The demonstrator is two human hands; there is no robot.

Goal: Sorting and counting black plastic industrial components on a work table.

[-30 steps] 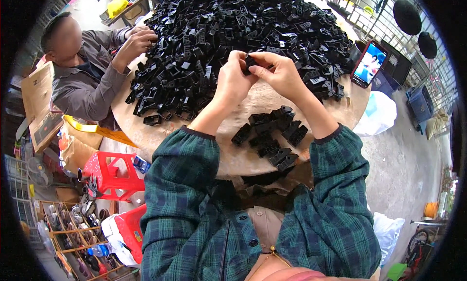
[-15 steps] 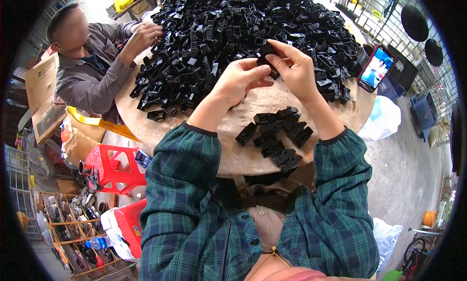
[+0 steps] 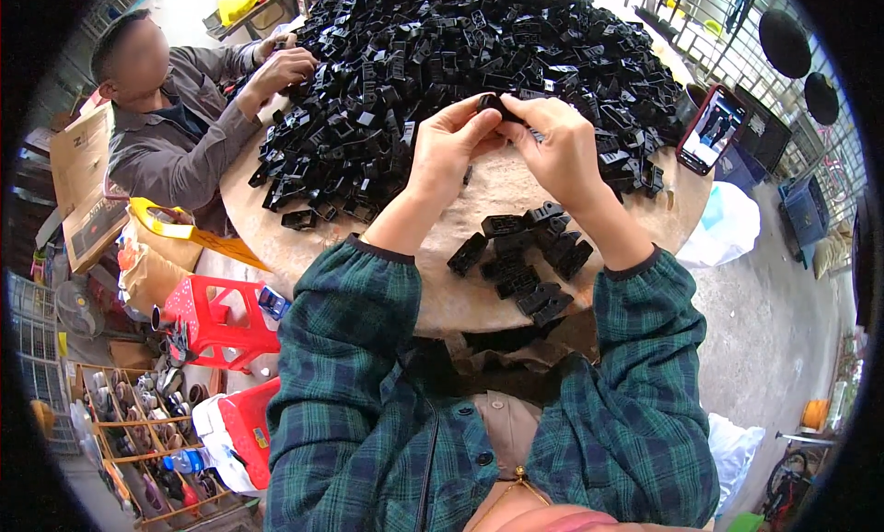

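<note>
Between my two hands is a small black plastic part (image 3: 494,105), mostly covered by the fingers. My left hand (image 3: 455,144) pinches it from the left with thumb and forefinger. From the other side my right hand (image 3: 556,145) grips it, fingertips close to the left ones. Behind them rises a big heap of similar black plastic parts (image 3: 405,72). Nearer my body, below the hands, a small group of black parts (image 3: 523,263) lies on the round table (image 3: 405,293).
Across the table's left side a co-worker (image 3: 184,136) has both hands at the heap's edge. A phone with a lit screen (image 3: 713,130) leans at the right edge beside a dark cup (image 3: 689,103). Red stools (image 3: 216,320) and a shoe rack (image 3: 138,431) stand at left.
My hands have closed in together around the black part, and the left fingers now pinch it. The co-worker's hands have shifted slightly at the heap. The phone's picture differs.
</note>
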